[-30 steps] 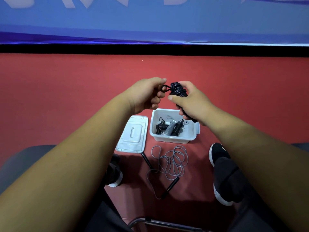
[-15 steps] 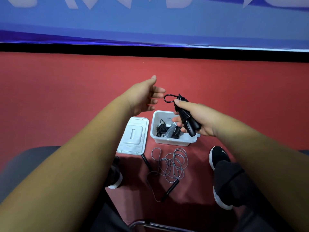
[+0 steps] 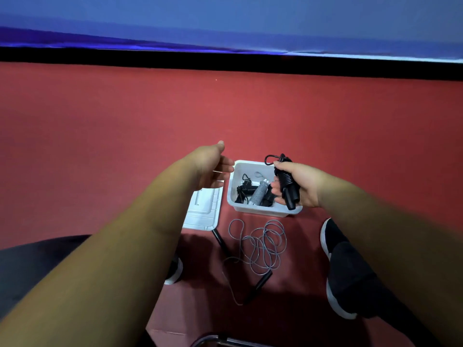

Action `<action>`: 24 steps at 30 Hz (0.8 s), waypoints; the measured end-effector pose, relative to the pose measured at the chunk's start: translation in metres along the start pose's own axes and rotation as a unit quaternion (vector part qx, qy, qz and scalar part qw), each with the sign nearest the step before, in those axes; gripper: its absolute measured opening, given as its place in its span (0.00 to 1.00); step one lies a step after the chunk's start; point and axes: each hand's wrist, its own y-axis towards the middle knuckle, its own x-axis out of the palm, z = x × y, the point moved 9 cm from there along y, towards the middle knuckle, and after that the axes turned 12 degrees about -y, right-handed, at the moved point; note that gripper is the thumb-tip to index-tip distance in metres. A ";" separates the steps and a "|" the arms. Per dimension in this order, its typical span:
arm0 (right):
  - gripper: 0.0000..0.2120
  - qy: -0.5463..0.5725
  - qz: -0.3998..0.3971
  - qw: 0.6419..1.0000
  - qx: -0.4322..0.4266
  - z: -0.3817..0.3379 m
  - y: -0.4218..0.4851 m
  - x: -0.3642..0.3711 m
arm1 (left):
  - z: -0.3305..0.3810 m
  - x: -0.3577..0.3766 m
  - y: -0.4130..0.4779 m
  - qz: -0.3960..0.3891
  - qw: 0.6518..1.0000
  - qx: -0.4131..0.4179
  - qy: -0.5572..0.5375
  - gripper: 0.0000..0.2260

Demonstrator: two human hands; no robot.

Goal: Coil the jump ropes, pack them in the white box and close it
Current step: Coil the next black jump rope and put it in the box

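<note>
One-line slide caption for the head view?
Right hand holds a coiled black jump rope at the open white box; left hand open, grey rope loose on floor.

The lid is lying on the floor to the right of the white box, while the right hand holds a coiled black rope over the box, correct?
Not quite. The lid lies to the left of the white box, not the right, as the head view shows. The right hand does hold the coiled black rope over the box.
</note>
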 end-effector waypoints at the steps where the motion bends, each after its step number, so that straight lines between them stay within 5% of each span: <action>1: 0.18 -0.006 0.016 1.000 0.011 0.006 0.014 -0.005 | -0.007 -0.004 0.011 0.005 1.000 -0.008 -0.001 0.26; 12: 0.09 -0.045 0.112 0.992 0.029 0.040 0.123 -0.043 | -0.090 -0.013 0.100 0.031 0.996 -0.081 -0.008 0.24; 24: 0.12 -0.069 0.074 0.995 0.024 0.074 0.102 -0.029 | -0.113 0.009 0.074 0.018 0.996 -0.086 -0.015 0.25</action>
